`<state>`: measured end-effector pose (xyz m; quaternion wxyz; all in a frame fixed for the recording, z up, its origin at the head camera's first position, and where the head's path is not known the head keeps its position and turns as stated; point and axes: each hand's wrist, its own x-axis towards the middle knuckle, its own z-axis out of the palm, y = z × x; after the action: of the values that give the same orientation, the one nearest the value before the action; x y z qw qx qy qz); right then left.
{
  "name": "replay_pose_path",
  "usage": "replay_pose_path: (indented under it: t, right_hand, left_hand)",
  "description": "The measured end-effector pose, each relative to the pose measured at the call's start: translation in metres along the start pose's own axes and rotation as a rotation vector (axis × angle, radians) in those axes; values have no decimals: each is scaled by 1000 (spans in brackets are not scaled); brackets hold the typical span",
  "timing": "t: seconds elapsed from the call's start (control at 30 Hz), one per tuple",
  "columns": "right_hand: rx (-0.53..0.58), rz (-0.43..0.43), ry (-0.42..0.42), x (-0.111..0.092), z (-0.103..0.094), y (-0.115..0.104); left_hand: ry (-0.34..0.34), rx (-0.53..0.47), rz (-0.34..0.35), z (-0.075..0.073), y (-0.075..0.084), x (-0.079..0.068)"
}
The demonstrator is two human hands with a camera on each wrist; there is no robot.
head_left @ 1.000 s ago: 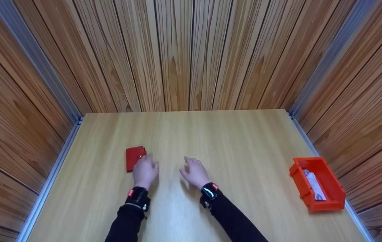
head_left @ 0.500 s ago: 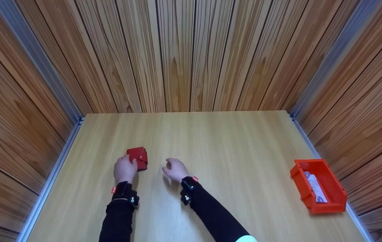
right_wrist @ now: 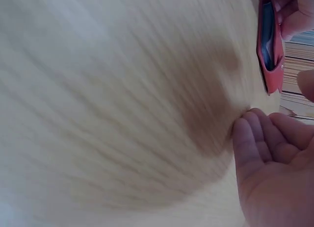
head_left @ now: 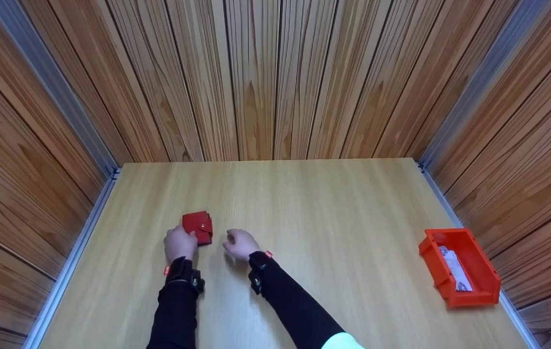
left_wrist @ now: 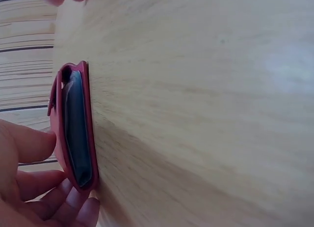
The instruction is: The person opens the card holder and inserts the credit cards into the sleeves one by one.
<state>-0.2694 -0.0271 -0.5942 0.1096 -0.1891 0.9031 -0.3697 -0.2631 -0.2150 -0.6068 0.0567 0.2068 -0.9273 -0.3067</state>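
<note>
A small red wallet [head_left: 198, 227] with a snap tab lies on the left part of the table. My left hand [head_left: 180, 243] holds it by its left edge. In the left wrist view the thumb is on the wallet's [left_wrist: 58, 143] cover and the other fingers curl at its end; bluish inner sleeves show along the open side. My right hand [head_left: 242, 245] is just right of the wallet, apart from it. Seen from the right wrist, the right hand's [right_wrist: 279, 173] fingers are loosely bent, fingertips near the tabletop, with nothing held.
An orange-red plastic bin [head_left: 434, 269] stands at the table's right edge, with a whitish packet [head_left: 455, 269] inside. Wood-panelled walls [head_left: 260, 82] and metal rails [head_left: 69, 261] border the light wooden table [head_left: 323, 208].
The left hand has gone from the wallet's right side to its left edge and taken hold there. My right hand has moved left towards the wallet, which has barely shifted.
</note>
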Motion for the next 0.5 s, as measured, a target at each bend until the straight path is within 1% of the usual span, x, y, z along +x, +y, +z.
replay_pose_path:
  t: [0.1,0.23,0.37,0.5]
  right_hand:
    - [-19,-26,-35,1,2,-5]
    - [-32,-35,-102,2,6,-12]
    - [-22,-56,-147,4,9,-17]
    - [-35,-79,-172,6,12,-19]
  left_hand:
    - [-19,-5,-24,0,0,1]
    - [-39,-13,-64,0,0,0]
    - [-21,-27,-84,0,1,0]
    - [-4,-46,-85,1,2,1]
